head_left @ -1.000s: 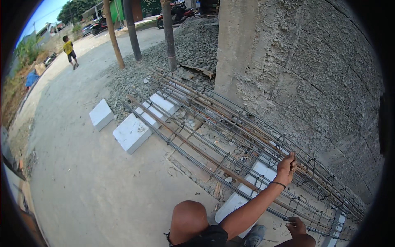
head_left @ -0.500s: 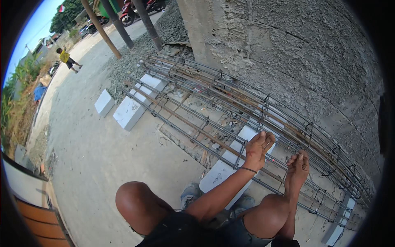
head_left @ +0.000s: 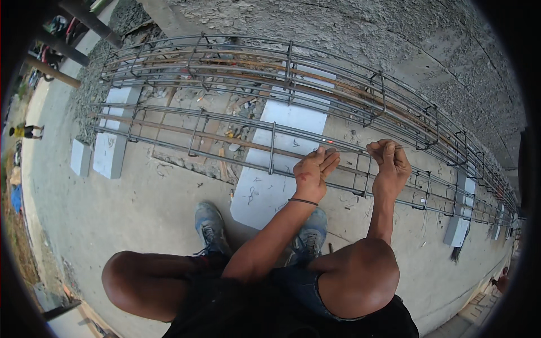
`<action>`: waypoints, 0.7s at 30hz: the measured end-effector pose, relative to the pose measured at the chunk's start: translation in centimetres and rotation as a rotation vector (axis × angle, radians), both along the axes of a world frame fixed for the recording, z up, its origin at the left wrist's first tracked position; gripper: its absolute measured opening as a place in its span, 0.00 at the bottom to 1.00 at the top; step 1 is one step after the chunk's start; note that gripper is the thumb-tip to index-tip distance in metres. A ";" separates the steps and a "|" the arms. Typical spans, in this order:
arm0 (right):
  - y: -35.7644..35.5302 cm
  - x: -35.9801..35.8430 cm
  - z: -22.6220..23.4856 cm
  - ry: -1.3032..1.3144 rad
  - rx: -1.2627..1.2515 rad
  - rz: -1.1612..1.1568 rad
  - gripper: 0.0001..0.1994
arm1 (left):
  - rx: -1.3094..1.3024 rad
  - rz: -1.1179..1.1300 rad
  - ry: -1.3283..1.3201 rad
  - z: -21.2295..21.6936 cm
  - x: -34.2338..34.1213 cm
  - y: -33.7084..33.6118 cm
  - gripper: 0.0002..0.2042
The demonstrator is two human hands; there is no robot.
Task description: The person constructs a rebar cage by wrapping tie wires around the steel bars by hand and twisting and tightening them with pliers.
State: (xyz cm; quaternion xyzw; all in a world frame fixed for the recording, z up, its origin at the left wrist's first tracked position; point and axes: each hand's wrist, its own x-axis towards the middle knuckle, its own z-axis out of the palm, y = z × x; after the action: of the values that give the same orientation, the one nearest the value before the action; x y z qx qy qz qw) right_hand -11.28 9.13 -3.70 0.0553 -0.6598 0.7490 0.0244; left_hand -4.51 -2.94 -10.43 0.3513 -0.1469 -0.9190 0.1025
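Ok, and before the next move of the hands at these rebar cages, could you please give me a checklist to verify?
1. Large white block under the near rebar cage: ok.
2. Left shoe and right shoe outside that cage: ok.
3. Left hand clear of the bars: cannot tell, it overlaps them in view.
4. Right hand holding thin wire: cannot tell, too small.
5. Hands gloved: not ok, both are bare.

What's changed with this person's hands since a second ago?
The left hand has drawn back from the farther steel cage to the nearer cage. The right hand has moved forward from the nearer cage's close edge and is now beside the left. I can't tell whether either took or let go of anything. The view has turned. Both cages and the white blocks stayed put.
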 end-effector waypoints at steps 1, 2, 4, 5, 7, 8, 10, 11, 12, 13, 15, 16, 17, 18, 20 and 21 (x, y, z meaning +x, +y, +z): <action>0.0 0.2 0.0 0.008 0.025 -0.026 0.13 | 0.012 -0.010 -0.003 0.2 0.2 0.2 0.09; -0.1 0.3 0.0 0.017 0.049 -0.050 0.13 | -0.106 -0.011 0.020 0.4 0.4 0.4 0.09; 0.6 -0.1 0.7 0.028 0.040 -0.090 0.13 | -0.194 -0.040 0.054 1.3 0.6 1.6 0.09; 0.8 -0.4 1.1 0.041 0.010 -0.109 0.13 | -0.121 -0.041 0.043 1.9 0.7 2.3 0.08; -0.1 -0.3 1.8 0.061 -0.027 -0.077 0.13 | -0.050 -0.040 0.035 1.8 0.8 2.7 0.08; -0.9 0.1 2.4 0.080 -0.073 -0.036 0.13 | 0.126 -0.030 0.045 1.4 0.8 2.9 0.08; -2.7 1.3 3.0 0.062 -0.088 0.028 0.13 | 0.303 -0.016 0.055 1.8 1.1 2.5 0.08; -2.6 1.6 1.5 0.093 -0.047 0.099 0.13 | 0.298 -0.038 0.051 2.1 1.3 2.3 0.10; -2.0 1.6 1.0 0.133 0.007 0.161 0.13 | 0.306 -0.072 0.057 2.9 1.1 2.5 0.11; -2.4 1.8 0.6 0.131 -0.021 0.122 0.13 | 0.298 -0.057 0.049 3.3 1.5 1.3 0.11; -1.6 0.8 1.4 0.074 -0.117 0.112 0.13 | -0.061 -0.377 -0.093 3.9 2.0 -2.2 0.15; -1.2 0.4 2.2 0.024 -0.212 0.092 0.12 | -0.359 -0.280 -0.128 3.2 2.0 -4.0 0.16; -0.8 0.5 3.0 -0.051 -0.039 0.151 0.10 | -0.707 -0.085 -0.120 1.8 1.9 -5.7 0.13; -1.3 1.1 2.8 -0.051 -0.041 0.152 0.10 | -0.905 0.060 -0.134 0.1 1.8 -8.6 0.08; -3.0 3.7 1.4 0.014 0.666 0.680 0.08 | -1.455 -0.043 -0.245 -0.7 2.9 -15.2 0.10; -2.9 4.8 -0.6 0.046 0.683 0.659 0.07 | -1.622 -0.185 -0.267 0.2 3.1 -16.9 0.11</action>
State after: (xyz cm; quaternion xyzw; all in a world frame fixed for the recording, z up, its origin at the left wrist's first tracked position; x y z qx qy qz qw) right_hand -6.47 6.23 -4.27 0.2831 -0.8149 0.4556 -0.2196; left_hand -1.42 -19.80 -10.25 0.2608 -0.8038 -0.4827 0.2300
